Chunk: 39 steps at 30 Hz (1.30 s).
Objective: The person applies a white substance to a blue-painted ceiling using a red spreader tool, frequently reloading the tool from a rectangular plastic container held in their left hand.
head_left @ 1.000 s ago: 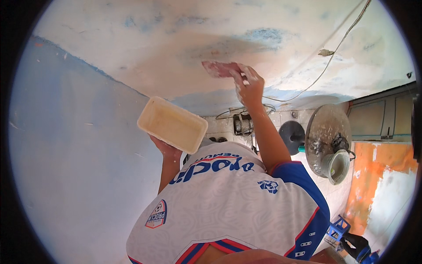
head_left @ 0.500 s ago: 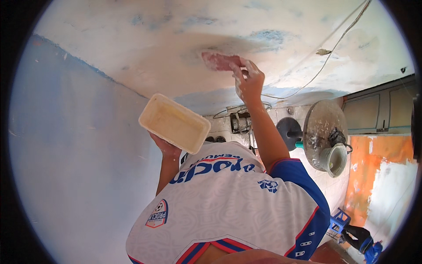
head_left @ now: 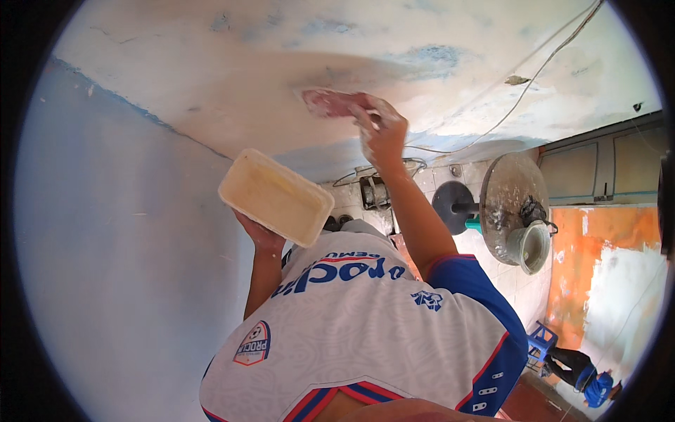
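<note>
My right hand grips a reddish flat spreader smeared with white, held against or very near the mottled white and pale-blue surface ahead of me. My left hand supports a cream rectangular plastic tray from underneath, its fingers mostly hidden behind it. Pale residue coats the tray's inside. White smears mark the fingers of my right hand.
A blue wall is at left. At right are a round speckled table with a pot, a black disc, a cabinet, a blue stool and another person. A cable crosses the white surface.
My right hand and the spreader have moved left across the surface. The tray in my left hand has shifted slightly. The background objects sit a little higher and further left in view.
</note>
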Tool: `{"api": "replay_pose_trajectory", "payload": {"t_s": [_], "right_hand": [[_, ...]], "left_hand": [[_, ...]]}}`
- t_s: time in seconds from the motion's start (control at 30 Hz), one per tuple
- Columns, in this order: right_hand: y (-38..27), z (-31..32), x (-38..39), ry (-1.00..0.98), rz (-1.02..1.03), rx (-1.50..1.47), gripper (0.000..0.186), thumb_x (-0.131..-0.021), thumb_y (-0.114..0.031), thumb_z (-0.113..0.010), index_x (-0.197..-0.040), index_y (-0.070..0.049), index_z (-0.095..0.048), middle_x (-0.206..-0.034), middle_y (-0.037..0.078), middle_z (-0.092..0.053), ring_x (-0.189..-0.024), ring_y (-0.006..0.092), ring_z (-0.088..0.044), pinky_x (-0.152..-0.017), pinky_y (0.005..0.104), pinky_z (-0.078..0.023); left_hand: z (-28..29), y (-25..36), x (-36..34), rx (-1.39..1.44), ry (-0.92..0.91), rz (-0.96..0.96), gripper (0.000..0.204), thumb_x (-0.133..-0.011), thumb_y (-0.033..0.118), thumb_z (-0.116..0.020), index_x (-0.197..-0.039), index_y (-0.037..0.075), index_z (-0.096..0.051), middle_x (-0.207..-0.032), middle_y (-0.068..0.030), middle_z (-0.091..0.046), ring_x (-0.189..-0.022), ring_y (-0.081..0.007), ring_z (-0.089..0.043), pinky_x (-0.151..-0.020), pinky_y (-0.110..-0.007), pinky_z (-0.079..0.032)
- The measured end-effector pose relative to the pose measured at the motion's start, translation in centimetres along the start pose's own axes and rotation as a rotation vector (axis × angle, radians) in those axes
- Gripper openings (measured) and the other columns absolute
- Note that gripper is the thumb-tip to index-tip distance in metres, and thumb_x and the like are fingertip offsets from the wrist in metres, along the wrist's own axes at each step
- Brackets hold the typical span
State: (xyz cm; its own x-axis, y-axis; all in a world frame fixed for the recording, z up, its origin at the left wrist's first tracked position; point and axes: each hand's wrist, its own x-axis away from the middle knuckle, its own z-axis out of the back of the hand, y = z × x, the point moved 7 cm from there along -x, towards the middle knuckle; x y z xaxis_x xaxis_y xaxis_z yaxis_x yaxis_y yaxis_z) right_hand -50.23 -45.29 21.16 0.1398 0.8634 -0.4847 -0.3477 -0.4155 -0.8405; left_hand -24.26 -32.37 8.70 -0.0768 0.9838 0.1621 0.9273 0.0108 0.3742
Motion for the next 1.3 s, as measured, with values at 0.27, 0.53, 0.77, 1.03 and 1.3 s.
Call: {"api": "replay_pose_trajectory", "payload": {"t_s": [0.27,0.53,0.77,1.03,1.3], "right_hand": [[1.5,20.9,-2.5,0.703,0.057,-0.031,0.021,-0.095,-0.013,-0.07,-0.107,0.004,-0.069,-0.097,0.011,-0.072,-0.077,0.017,-0.069,-0.066,0.0254,-0.057],[0.3,0.1,-0.6,0.023,-0.119,-0.114,0.028,-0.091,-0.007,-0.073,-0.118,0.002,-0.07,-0.088,0.007,-0.071,-0.071,0.0115,-0.066,-0.058,0.0214,-0.047],[1.6,21.3,-2.9,0.721,-0.071,0.253,0.028,-0.096,-0.023,-0.069,-0.105,0.004,-0.071,-0.096,0.013,-0.072,-0.077,0.0181,-0.068,-0.069,0.03,-0.056],[-9.8,8.8,3.7,0.25,0.065,-0.137,0.017,-0.094,-0.006,-0.067,-0.101,0.01,-0.065,-0.092,0.016,-0.07,-0.07,0.017,-0.065,-0.056,0.0259,-0.053],[-18.6,-3.1,6.5,-0.439,0.321,0.286,0.017,-0.086,-0.013,-0.075,-0.098,-0.003,-0.073,-0.092,0.011,-0.074,-0.079,0.029,-0.07,-0.072,0.0361,-0.058]], "left_hand": [[1.5,1.1,1.0,0.023,0.013,-0.045,0.064,-0.103,0.06,-0.037,-0.146,0.014,-0.046,-0.139,-0.0063,-0.058,-0.124,-0.0281,-0.059,-0.104,-0.046,-0.051],[-0.1,1.3,-0.3,0.089,-0.03,0.038,0.062,-0.103,0.058,-0.042,-0.145,0.013,-0.047,-0.139,-0.0071,-0.058,-0.124,-0.0284,-0.059,-0.104,-0.046,-0.051],[-0.1,2.1,0.4,0.054,-0.026,-0.053,0.062,-0.103,0.059,-0.038,-0.143,0.013,-0.049,-0.137,-0.0063,-0.06,-0.124,-0.0263,-0.06,-0.104,-0.046,-0.051],[1.7,2.7,-2.6,0.118,-0.174,-0.116,0.078,-0.096,0.071,-0.042,-0.15,0.016,-0.042,-0.146,-0.0097,-0.053,-0.131,-0.0314,-0.054,-0.108,-0.052,-0.046],[-0.4,3.8,-3.4,0.011,-0.163,-0.254,0.098,-0.088,0.088,-0.026,-0.155,0.017,-0.036,-0.156,-0.0082,-0.04,-0.14,-0.0287,-0.043,-0.114,-0.049,-0.039]]}}
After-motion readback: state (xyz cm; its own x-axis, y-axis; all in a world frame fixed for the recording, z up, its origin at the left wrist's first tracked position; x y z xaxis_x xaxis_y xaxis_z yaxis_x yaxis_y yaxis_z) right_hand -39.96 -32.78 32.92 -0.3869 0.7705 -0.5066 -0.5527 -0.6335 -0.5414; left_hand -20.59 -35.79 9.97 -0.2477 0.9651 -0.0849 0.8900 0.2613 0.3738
